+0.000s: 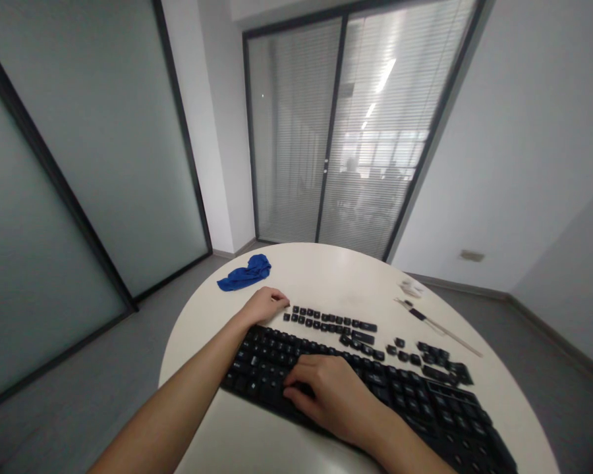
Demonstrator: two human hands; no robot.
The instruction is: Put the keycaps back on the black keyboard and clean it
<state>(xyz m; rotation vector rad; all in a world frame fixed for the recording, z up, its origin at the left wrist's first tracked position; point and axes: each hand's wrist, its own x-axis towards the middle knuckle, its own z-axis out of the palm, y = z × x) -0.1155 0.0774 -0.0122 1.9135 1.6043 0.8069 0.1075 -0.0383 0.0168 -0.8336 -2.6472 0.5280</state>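
Observation:
A black keyboard [261, 372] lies across the near part of the round table, and some of its keys look to be off. Beyond it, loose black keycaps [321, 316] stand in rows. My left hand [267, 305] rests past the keyboard's left corner, its closed fingertips at a small dark piece by the left end of the rows; it looks like a keycap. Over the middle of the keyboard is my right hand [326, 392], thumb and fingers curled apart on the keys, with nothing visible between them.
A blue cloth [246, 272] lies at the table's far left. Toward the right edge are a thin brush-like tool [439, 326], a small clear item [411, 288] and a pile of more keycaps [442, 362]. The white table [316, 266] has a curved edge.

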